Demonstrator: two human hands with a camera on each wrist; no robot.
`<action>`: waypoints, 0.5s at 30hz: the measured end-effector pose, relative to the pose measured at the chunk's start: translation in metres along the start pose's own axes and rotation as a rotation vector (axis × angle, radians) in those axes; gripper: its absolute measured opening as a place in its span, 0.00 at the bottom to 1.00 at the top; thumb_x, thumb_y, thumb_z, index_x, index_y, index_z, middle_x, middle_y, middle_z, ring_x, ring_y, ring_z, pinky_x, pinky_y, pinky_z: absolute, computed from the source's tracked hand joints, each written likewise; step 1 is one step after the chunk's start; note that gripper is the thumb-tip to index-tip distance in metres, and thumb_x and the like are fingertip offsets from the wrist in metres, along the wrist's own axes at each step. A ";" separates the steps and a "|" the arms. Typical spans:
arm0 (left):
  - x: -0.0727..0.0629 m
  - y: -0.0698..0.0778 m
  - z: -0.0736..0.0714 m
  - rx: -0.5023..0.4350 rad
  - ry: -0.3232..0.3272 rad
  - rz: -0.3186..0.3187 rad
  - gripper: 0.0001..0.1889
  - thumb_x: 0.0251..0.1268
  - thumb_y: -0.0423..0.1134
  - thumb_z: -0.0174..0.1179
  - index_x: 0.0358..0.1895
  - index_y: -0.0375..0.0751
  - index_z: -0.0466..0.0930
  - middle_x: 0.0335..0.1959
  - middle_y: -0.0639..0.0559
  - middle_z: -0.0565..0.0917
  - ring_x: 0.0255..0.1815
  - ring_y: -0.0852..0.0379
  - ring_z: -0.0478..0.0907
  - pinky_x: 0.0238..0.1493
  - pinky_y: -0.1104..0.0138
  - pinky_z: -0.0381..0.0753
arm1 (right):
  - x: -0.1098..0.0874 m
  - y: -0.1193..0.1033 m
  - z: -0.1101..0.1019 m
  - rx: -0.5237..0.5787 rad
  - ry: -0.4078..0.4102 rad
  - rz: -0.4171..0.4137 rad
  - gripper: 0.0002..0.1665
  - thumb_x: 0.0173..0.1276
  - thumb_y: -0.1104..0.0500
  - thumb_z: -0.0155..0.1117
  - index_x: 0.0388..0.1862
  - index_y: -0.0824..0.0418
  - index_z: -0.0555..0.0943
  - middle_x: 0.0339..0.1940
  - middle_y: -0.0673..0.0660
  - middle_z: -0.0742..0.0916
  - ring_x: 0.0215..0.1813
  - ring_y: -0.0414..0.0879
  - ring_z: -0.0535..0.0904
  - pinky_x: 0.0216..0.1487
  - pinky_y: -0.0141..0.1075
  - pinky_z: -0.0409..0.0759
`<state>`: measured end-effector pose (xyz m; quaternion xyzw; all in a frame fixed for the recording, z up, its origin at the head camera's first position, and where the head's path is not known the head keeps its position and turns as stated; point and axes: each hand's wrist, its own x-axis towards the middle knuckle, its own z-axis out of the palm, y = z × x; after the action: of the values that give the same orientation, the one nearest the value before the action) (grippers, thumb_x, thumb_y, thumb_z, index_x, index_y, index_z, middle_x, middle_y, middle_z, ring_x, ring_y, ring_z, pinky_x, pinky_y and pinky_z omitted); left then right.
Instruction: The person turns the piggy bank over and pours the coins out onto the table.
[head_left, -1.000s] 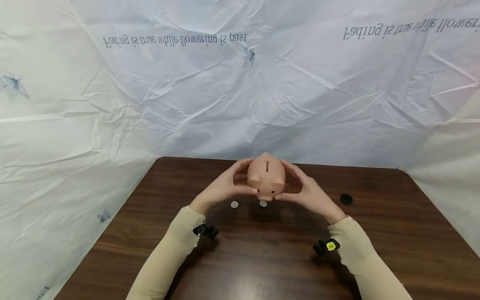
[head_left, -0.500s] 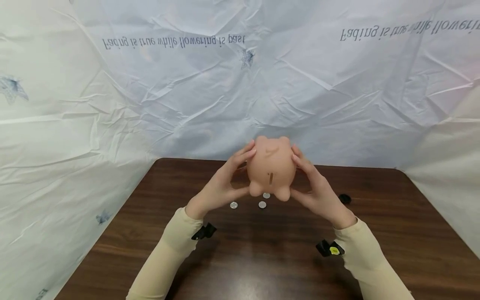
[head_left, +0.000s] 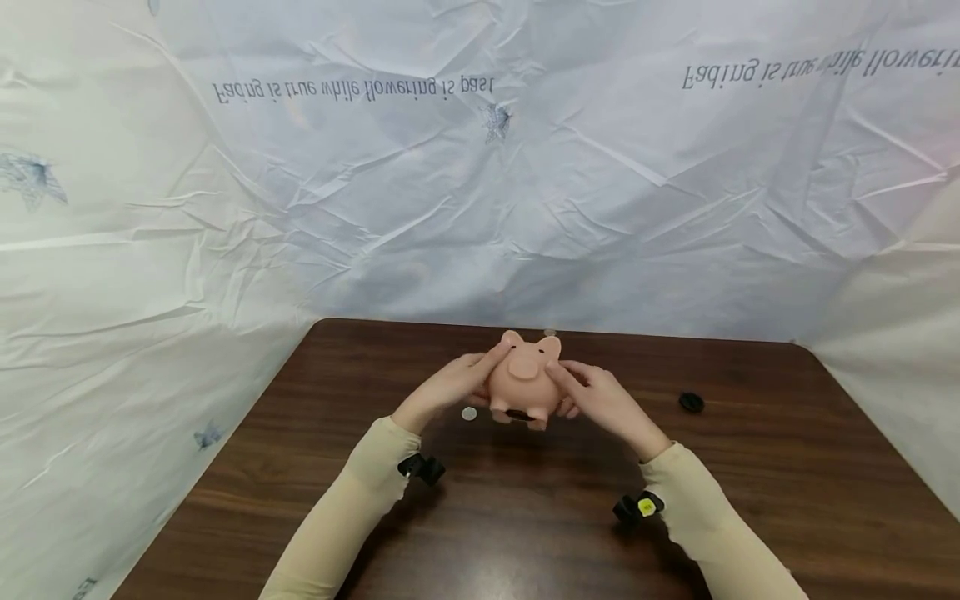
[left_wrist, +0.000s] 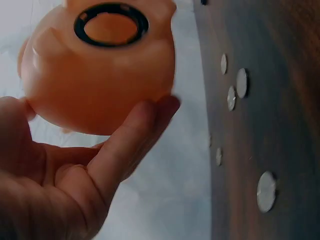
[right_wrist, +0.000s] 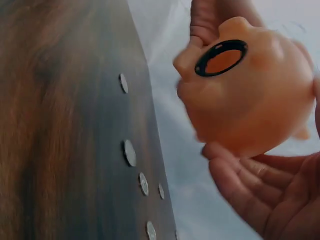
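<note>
A pink piggy bank (head_left: 523,375) is held up over the table between both hands, its snout facing the head camera. My left hand (head_left: 459,383) grips its left side, thumb beside the snout and fingers behind. On the other side my right hand (head_left: 596,398) holds it the same way. In the left wrist view the belly shows a round hole with a black rim (left_wrist: 80,31), uncovered. Silver coins lie below on the wood, such as one coin (head_left: 469,413) near the left hand and another coin (right_wrist: 129,153) in the right wrist view.
A round black cap (head_left: 692,402) lies on the dark wooden table (head_left: 750,467), right of the right hand. One coin (head_left: 551,332) sits by the table's back edge. White printed sheeting (head_left: 480,208) hangs behind and at both sides.
The piggy bank has turned over from slot side showing to snout and belly hole showing, and has come down from its raised position. Both hands have turned with it, keeping hold.
</note>
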<state>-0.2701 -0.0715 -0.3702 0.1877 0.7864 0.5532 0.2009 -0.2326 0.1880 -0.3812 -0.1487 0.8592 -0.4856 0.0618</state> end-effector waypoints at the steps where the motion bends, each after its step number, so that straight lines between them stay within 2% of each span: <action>1: 0.001 -0.001 0.001 -0.022 -0.020 -0.039 0.41 0.66 0.78 0.44 0.56 0.44 0.83 0.40 0.44 0.89 0.40 0.48 0.88 0.51 0.49 0.85 | 0.000 0.000 0.001 0.020 -0.012 0.030 0.40 0.79 0.34 0.47 0.69 0.65 0.74 0.32 0.59 0.88 0.38 0.61 0.86 0.42 0.53 0.86; 3: 0.003 -0.003 0.001 -0.016 -0.039 -0.090 0.43 0.65 0.79 0.42 0.53 0.43 0.86 0.36 0.43 0.89 0.37 0.46 0.88 0.49 0.47 0.85 | 0.000 0.001 0.001 0.046 -0.035 0.070 0.40 0.79 0.32 0.44 0.62 0.67 0.79 0.30 0.60 0.88 0.36 0.62 0.86 0.41 0.56 0.86; 6: 0.004 -0.006 0.001 0.018 -0.039 -0.126 0.44 0.63 0.81 0.42 0.48 0.43 0.88 0.32 0.43 0.89 0.34 0.45 0.88 0.46 0.47 0.86 | 0.000 0.000 0.001 0.060 -0.062 0.108 0.42 0.79 0.31 0.41 0.55 0.67 0.83 0.27 0.62 0.88 0.35 0.62 0.86 0.41 0.59 0.85; 10: 0.004 -0.006 0.002 0.017 -0.008 -0.121 0.44 0.63 0.81 0.43 0.50 0.43 0.87 0.35 0.44 0.89 0.34 0.44 0.88 0.45 0.47 0.87 | 0.001 0.000 0.001 0.068 -0.079 0.100 0.43 0.80 0.31 0.41 0.63 0.67 0.78 0.31 0.61 0.88 0.37 0.62 0.86 0.42 0.58 0.85; 12: 0.003 -0.004 0.003 0.020 0.031 -0.093 0.43 0.63 0.80 0.44 0.53 0.45 0.86 0.37 0.45 0.89 0.35 0.45 0.88 0.45 0.46 0.86 | 0.001 -0.001 0.001 0.065 -0.062 0.078 0.41 0.80 0.32 0.42 0.70 0.65 0.73 0.37 0.61 0.88 0.40 0.62 0.86 0.45 0.57 0.85; 13: 0.002 -0.002 0.003 0.030 0.053 -0.059 0.42 0.64 0.80 0.44 0.54 0.46 0.85 0.38 0.46 0.88 0.35 0.48 0.88 0.45 0.46 0.86 | 0.001 -0.001 0.001 0.050 -0.042 0.059 0.41 0.80 0.33 0.43 0.73 0.63 0.70 0.39 0.61 0.88 0.41 0.60 0.86 0.46 0.55 0.85; 15: -0.002 0.003 0.005 0.095 0.125 0.059 0.39 0.66 0.78 0.44 0.58 0.49 0.82 0.41 0.51 0.88 0.37 0.54 0.87 0.46 0.50 0.86 | -0.002 -0.003 0.001 0.003 0.023 -0.016 0.38 0.80 0.35 0.47 0.77 0.56 0.66 0.47 0.58 0.86 0.43 0.55 0.85 0.45 0.52 0.85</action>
<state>-0.2661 -0.0677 -0.3689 0.1852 0.8168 0.5318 0.1258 -0.2297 0.1863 -0.3792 -0.1496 0.8579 -0.4892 0.0483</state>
